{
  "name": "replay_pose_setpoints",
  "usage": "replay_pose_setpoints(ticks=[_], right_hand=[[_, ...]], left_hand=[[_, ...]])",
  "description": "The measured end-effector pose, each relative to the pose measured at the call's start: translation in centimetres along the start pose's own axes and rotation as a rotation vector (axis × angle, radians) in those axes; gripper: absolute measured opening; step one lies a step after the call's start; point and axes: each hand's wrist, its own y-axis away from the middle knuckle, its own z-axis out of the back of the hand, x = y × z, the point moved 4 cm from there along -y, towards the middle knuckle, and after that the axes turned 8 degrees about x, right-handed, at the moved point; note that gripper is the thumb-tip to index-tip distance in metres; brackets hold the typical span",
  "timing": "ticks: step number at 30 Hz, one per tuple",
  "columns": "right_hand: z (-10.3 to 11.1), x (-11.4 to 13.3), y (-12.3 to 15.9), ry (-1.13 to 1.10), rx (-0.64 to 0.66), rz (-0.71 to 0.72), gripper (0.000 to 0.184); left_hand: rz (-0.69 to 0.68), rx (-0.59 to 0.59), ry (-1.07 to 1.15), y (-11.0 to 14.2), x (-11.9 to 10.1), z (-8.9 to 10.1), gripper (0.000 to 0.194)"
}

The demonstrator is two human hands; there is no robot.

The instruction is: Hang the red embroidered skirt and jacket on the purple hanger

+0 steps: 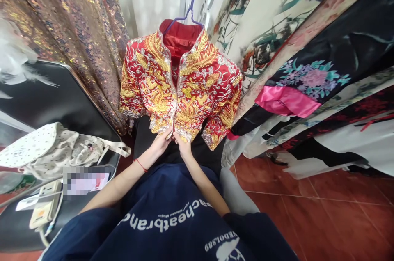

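Observation:
A red jacket (pixel 178 84) with thick gold and silver embroidery hangs in front of me on a purple hanger (pixel 192 2). Both my hands meet at the bottom of its front opening. My left hand (pixel 161 142) pinches the lower hem of one front panel. My right hand (pixel 184 145) pinches the hem of the other panel, right beside it. A thin red string circles my left wrist. The fingertips are partly hidden by the hem.
A black table (pixel 46 101) at the left holds a white studded bag (pixel 46 150) and a power strip (pixel 46 207). Sequinned fabric (pixel 70 27) hangs at the left. Floral robes (pixel 308 56) hang at the right, above a red tiled floor (pixel 308 211).

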Motion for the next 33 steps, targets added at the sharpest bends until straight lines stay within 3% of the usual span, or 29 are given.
replay_pose_setpoints(ticks=[19,24,28,33], right_hand=[[0.9,0.6,-0.1,-0.034,-0.117,0.003,0.048],[0.6,0.3,0.1,0.006,-0.103,-0.041,0.049],[0.5,0.0,0.1,0.128,0.043,-0.183,0.058],[0.8,0.9,0.7,0.365,0.499,-0.532,0.081]], left_hand=[[-0.144,0.081,-0.079,1.4,-0.5,-1.6,0.053],[-0.149,0.056,-0.112,1.1,0.1,-1.0,0.048],[-0.139,0.032,-0.127,0.5,0.2,0.1,0.043],[-0.138,0.036,-0.117,0.1,-0.9,0.9,0.048]])
